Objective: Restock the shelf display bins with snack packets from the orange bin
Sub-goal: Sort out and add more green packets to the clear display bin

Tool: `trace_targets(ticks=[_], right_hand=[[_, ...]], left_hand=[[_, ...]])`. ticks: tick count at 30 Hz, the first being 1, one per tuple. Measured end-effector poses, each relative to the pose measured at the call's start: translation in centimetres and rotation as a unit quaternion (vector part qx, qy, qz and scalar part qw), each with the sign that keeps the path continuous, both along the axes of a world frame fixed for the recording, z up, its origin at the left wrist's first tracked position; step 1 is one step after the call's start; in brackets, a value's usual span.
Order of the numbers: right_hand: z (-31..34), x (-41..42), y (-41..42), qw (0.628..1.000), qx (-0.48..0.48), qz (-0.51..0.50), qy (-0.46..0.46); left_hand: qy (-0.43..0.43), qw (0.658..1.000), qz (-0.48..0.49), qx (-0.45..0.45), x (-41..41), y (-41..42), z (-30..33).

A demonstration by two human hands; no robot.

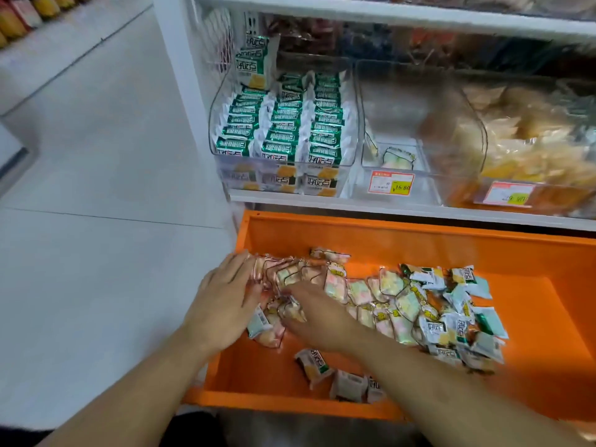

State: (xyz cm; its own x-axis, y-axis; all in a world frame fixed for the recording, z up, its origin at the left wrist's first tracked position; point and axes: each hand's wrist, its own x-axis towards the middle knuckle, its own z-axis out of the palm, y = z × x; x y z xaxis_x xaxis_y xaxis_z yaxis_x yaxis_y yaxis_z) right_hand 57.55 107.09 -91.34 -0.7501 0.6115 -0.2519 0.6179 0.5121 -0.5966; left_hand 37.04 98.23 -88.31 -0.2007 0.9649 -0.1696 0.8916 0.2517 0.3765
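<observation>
The orange bin (403,240) sits pulled out below the shelf, holding a heap of pink-and-green pastel packets (361,290) and green-and-white packets (451,321). My left hand (222,298) lies with straight fingers against the left side of the pastel heap. My right hand (317,321) rests on the same heap from the right, fingers spread over the packets. Above, a clear shelf bin (283,124) is packed with rows of green-and-white packets. The middle clear bin (396,146) holds only a few pastel packets at its bottom.
A third clear bin (529,140) on the right holds yellowish bagged snacks. Price tags (391,183) hang on the bin fronts. The white shelf post (180,75) stands left of the bins, with pale floor tiles (96,188) beyond it.
</observation>
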Motion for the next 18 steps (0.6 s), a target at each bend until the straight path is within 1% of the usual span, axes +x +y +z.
trace_targets(ticks=[3, 6, 8, 11, 14, 15, 17, 18], right_hand=[[-4.9, -3.0, 0.0, 0.997, -0.049, 0.063, -0.009], [-10.0, -5.7, 0.6, 0.992, -0.075, 0.102, -0.022], [-13.1, -6.7, 1.2, 0.99, -0.074, 0.116, -0.043], [-16.4, -7.3, 1.2, 0.989, -0.05, 0.135, -0.036], [-17.3, -7.5, 0.8, 0.985, -0.003, 0.163, -0.051], [-17.1, -7.4, 0.7, 0.983, 0.0, 0.172, -0.061], [-15.5, -6.9, 1.0, 0.986, -0.04, 0.15, -0.053], [-14.4, -6.7, 1.2, 0.99, -0.076, 0.117, -0.035]], left_hand=[[-0.018, 1.0, 0.021, -0.014, -1.3, -0.4, -1.2], [-0.068, 0.997, 0.032, -0.012, -1.8, -0.7, -2.2], [-0.113, 0.993, 0.044, 0.002, -1.5, -0.8, -2.7], [-0.17, 0.983, 0.061, 0.023, -1.2, -0.8, -2.8], [-0.187, 0.98, 0.066, 0.029, -1.2, -0.7, -2.9], [-0.189, 0.979, 0.066, 0.028, -1.2, -0.7, -2.9], [-0.187, 0.98, 0.065, 0.023, -1.3, -0.8, -2.9], [-0.183, 0.981, 0.062, 0.019, -1.3, -0.8, -2.9]])
